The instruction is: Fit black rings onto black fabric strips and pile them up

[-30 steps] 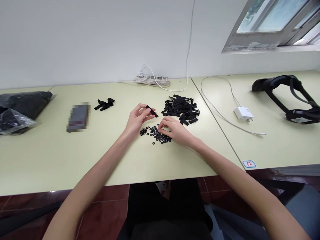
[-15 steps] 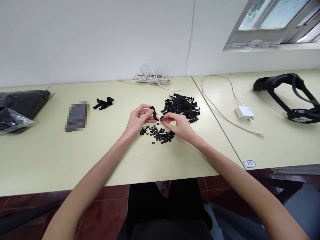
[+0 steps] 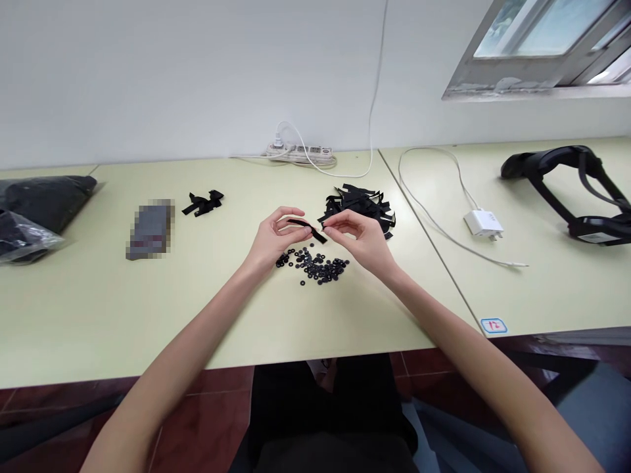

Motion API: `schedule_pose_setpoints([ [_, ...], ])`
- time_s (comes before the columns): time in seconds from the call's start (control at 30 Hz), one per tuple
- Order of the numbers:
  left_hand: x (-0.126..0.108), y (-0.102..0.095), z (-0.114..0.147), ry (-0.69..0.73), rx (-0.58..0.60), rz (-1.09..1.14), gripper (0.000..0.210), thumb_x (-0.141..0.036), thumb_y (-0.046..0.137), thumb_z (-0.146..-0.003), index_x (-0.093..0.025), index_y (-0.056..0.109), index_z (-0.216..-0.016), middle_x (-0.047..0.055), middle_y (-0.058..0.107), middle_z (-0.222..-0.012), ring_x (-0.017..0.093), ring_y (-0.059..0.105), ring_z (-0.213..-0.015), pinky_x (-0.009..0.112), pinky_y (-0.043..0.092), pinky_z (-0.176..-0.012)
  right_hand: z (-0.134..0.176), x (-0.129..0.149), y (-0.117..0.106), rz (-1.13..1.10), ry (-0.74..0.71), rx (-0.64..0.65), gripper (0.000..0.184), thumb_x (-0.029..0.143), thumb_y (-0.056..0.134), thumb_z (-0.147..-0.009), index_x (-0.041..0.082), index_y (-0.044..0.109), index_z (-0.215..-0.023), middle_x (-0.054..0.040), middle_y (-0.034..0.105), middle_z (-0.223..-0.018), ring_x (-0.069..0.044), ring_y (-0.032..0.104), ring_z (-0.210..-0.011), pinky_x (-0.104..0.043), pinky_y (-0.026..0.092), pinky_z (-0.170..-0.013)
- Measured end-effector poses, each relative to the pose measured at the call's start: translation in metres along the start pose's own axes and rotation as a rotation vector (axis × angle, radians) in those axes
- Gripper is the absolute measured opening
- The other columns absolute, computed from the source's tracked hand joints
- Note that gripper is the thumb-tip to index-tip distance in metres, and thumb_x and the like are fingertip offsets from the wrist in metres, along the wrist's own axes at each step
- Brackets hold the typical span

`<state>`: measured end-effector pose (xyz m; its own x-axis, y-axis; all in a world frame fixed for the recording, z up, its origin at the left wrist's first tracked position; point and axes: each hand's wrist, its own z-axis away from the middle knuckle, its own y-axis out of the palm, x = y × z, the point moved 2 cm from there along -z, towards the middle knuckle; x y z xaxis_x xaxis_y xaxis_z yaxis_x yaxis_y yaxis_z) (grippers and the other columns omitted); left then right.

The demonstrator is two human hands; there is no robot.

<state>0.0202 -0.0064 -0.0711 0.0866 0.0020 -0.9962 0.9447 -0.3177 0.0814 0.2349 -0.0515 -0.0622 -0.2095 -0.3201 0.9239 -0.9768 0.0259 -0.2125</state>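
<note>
My left hand (image 3: 276, 238) pinches a black fabric strip (image 3: 306, 227) between thumb and fingers, and the strip's free end slants down to the right. Close by that end, my right hand (image 3: 359, 238) is closed in a pinch; a tiny dark bit shows at its fingertips, too small to name. Just below both hands lies a scatter of small black rings (image 3: 323, 268), like washers, on the table. Behind my right hand is a pile of black fabric strips (image 3: 362, 200), partly hidden by the fingers.
A smaller heap of strips (image 3: 203, 203) and a blurred-out grey object (image 3: 152, 228) lie left. Further left is a plastic bag (image 3: 49, 203). A power strip (image 3: 300, 154) sits by the wall. To the right are a white charger (image 3: 483, 223) with its cable and a black headset (image 3: 566, 190).
The fabric strip has turned from nearly upright to slanting, its end now nearer my right fingertips. My right hand has risen slightly and shifted a little right.
</note>
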Motion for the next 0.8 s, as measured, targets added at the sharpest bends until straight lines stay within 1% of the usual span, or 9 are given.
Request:
schedule_pose_setpoints([
  [0.1,0.0011,-0.0003,0.0000,-0.011,0.017,-0.015,0.046,-0.039,0.099,-0.077,-0.024,0.072,-0.112,0.005,0.079,-0.099,0.024,0.081,-0.090,0.052,0.066,-0.102,0.0012,0.0014,0.0012,0.012,-0.028,0.040,0.016,0.043,0.080,-0.096,0.028,0.080,-0.098,-0.0047,0.080,-0.104,-0.024,0.076,-0.097,-0.047,0.066,-0.096],
  [0.23,0.0031,-0.0001,-0.0006,-0.014,0.035,-0.015,0.043,-0.041,0.099,-0.079,-0.025,0.074,-0.110,0.004,0.079,-0.099,0.023,0.080,-0.087,0.049,0.068,-0.096,0.0028,0.0030,0.0031,-0.016,-0.061,0.105,0.014,0.043,0.078,-0.097,0.028,0.078,-0.097,-0.0053,0.078,-0.110,-0.024,0.074,-0.106,-0.045,0.065,-0.100],
  [0.33,0.0046,0.0015,-0.0005,-0.025,0.055,-0.012,0.043,-0.041,0.098,-0.079,-0.026,0.074,-0.111,0.004,0.079,-0.096,0.022,0.079,-0.083,0.048,0.067,-0.094,0.0034,0.0039,0.0033,-0.010,-0.066,0.098,0.011,0.039,0.077,-0.098,0.028,0.077,-0.097,-0.0044,0.079,-0.107,-0.024,0.075,-0.105,-0.046,0.063,-0.102],
  [0.4,0.0047,0.0036,0.0004,-0.034,0.073,-0.017,0.043,-0.042,0.098,-0.080,-0.027,0.074,-0.112,0.004,0.079,-0.095,0.022,0.079,-0.082,0.047,0.066,-0.094,0.0035,0.0040,0.0026,0.006,-0.062,0.092,0.010,0.037,0.077,-0.099,0.028,0.077,-0.098,-0.0034,0.080,-0.103,-0.024,0.076,-0.101,-0.046,0.064,-0.101],
  [0.5,0.0028,0.0070,0.0026,-0.003,0.091,-0.043,0.039,-0.041,0.096,-0.081,-0.027,0.074,-0.110,0.004,0.080,-0.102,0.023,0.079,-0.090,0.046,0.064,-0.098,0.0034,0.0042,0.0011,0.031,-0.066,0.085,0.009,0.037,0.077,-0.099,0.028,0.078,-0.097,-0.0027,0.080,-0.100,-0.024,0.076,-0.097,-0.046,0.064,-0.096],
  [0.57,0.0016,0.0086,0.0037,0.024,0.101,-0.074,0.033,-0.043,0.093,-0.084,-0.026,0.077,-0.106,0.006,0.080,-0.106,0.024,0.078,-0.096,0.046,0.062,-0.100,0.0033,0.0047,0.0001,0.036,-0.076,0.067,0.008,0.036,0.077,-0.099,0.028,0.078,-0.097,-0.0027,0.081,-0.100,-0.024,0.076,-0.097,-0.045,0.064,-0.096],
  [0.63,0.0017,0.0091,0.0042,0.022,0.112,-0.105,0.027,-0.045,0.091,-0.087,-0.025,0.079,-0.100,0.007,0.081,-0.107,0.025,0.078,-0.095,0.046,0.062,-0.099,0.0032,0.0052,-0.0006,0.039,-0.086,0.047,0.007,0.034,0.077,-0.099,0.028,0.078,-0.098,-0.0028,0.081,-0.101,-0.024,0.076,-0.098,-0.045,0.063,-0.097],
  [0.7,0.0027,0.0087,0.0040,0.003,0.125,-0.122,0.026,-0.047,0.089,-0.088,-0.024,0.080,-0.096,0.008,0.080,-0.105,0.025,0.077,-0.093,0.046,0.063,-0.096,0.0033,0.0054,-0.0003,0.040,-0.091,0.043,0.006,0.033,0.077,-0.099,0.027,0.078,-0.098,-0.0027,0.080,-0.101,-0.023,0.076,-0.098,-0.044,0.063,-0.097],
  [0.8,0.0030,0.0085,0.0035,-0.006,0.145,-0.125,0.027,-0.049,0.088,-0.089,-0.024,0.082,-0.096,0.008,0.079,-0.104,0.024,0.076,-0.094,0.045,0.064,-0.095,0.0035,0.0051,0.0010,0.035,-0.093,0.059,0.006,0.032,0.076,-0.099,0.027,0.078,-0.098,-0.0025,0.080,-0.101,-0.023,0.077,-0.098,-0.043,0.063,-0.097],
])
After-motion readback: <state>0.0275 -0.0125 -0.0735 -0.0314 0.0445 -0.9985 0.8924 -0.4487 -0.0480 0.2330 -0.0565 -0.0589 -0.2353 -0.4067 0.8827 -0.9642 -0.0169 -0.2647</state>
